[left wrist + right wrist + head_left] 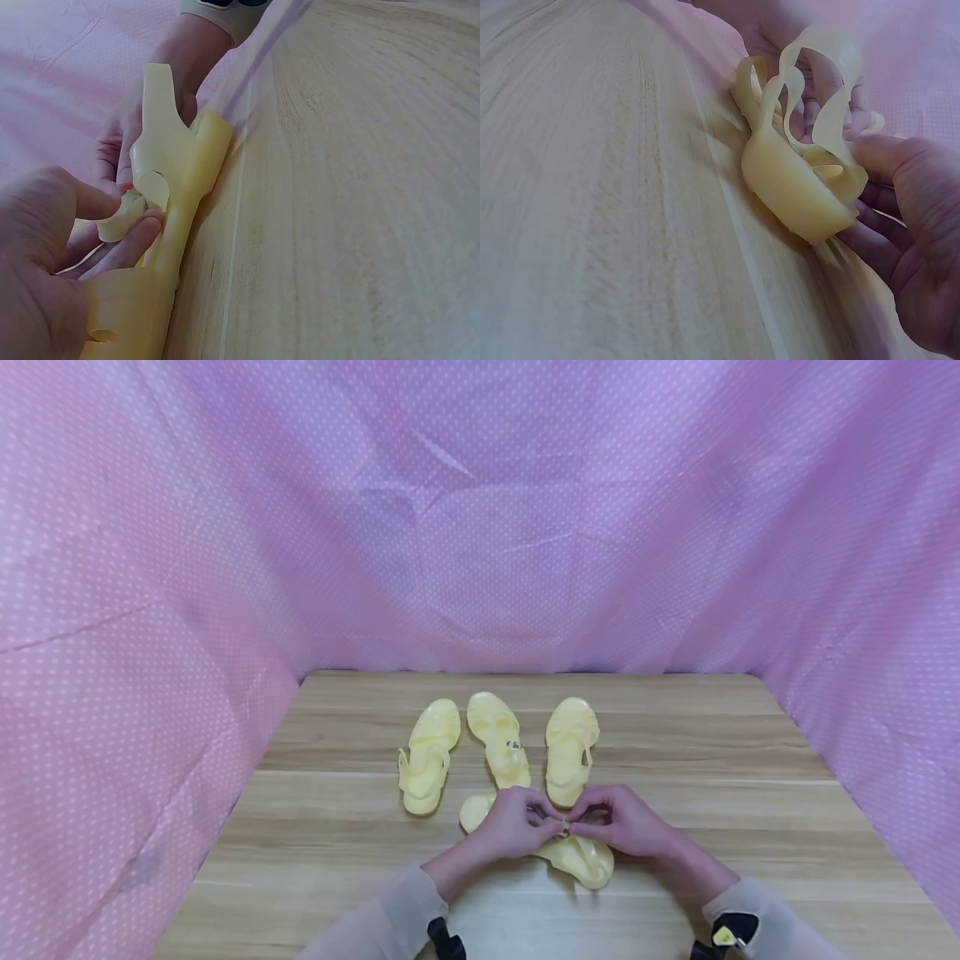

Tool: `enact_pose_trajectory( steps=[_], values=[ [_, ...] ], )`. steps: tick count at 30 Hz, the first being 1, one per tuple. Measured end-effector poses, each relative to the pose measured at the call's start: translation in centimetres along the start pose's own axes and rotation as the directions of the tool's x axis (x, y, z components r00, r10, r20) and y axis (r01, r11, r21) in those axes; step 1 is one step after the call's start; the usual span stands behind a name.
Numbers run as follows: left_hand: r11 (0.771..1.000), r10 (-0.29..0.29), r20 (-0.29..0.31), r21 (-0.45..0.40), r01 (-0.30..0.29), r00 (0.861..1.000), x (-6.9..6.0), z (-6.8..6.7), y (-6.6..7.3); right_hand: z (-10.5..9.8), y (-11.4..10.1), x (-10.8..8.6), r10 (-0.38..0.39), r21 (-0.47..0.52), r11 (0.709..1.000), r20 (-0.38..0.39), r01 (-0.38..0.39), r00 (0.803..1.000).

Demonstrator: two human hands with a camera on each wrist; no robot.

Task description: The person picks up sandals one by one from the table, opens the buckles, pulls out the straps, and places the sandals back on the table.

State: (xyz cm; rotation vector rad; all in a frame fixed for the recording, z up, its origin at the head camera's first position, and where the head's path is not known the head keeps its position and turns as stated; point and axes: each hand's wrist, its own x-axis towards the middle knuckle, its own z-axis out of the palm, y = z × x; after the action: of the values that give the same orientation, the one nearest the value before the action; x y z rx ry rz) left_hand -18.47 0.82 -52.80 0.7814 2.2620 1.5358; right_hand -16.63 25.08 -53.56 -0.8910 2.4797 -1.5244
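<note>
A pale yellow jelly sandal (576, 862) lies crosswise at the front of the group, under both hands. My left hand (517, 823) pinches its strap (120, 217) between thumb and fingers close to a small metal buckle (565, 831). From the other side my right hand (628, 820) pinches at the same spot, its fingertips almost meeting those of the left. In the right wrist view the sandal's heel part and looped straps (832, 52) stand up beside the right thumb. Fingers partly cover the buckle, so how far the strap is through it cannot be seen.
Behind the hands lie three more yellow sandals: a left one (430, 756), a middle one with a buckle showing (497, 731), and a right one (572, 747). The wood-patterned tabletop (315, 827) ends at a pink dotted cloth (495, 568) on the back and sides.
</note>
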Motion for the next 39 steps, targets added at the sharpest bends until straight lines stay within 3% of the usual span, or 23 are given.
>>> enact_pose_trajectory(
  steps=[11, 20, 27, 39],
  values=[
    [0.996, -0.023, 0.033, -0.085, 0.025, 0.999, -0.09, 0.31, 0.46, -0.13, -0.42, -0.26, -0.032, -0.002, 0.999, 0.007, 0.032, 0.999],
    [0.998, 0.043, -0.026, 0.042, -0.042, 0.999, -0.04, 0.27, 0.19, 0.21, -0.04, -0.31, -0.046, 0.019, 0.999, 0.012, 0.045, 0.999],
    [1.000, 0.011, 0.007, 0.019, -0.011, 1.000, 0.00, -0.04, 0.23, 0.08, -0.12, -0.38, -0.023, 0.021, 1.000, 0.021, 0.023, 1.000],
    [0.998, 0.013, -0.014, 0.055, -0.012, 1.000, 0.15, -0.26, 0.13, 0.20, -0.04, 0.08, -0.028, 0.021, 0.999, 0.007, 0.028, 1.000]
  ],
)
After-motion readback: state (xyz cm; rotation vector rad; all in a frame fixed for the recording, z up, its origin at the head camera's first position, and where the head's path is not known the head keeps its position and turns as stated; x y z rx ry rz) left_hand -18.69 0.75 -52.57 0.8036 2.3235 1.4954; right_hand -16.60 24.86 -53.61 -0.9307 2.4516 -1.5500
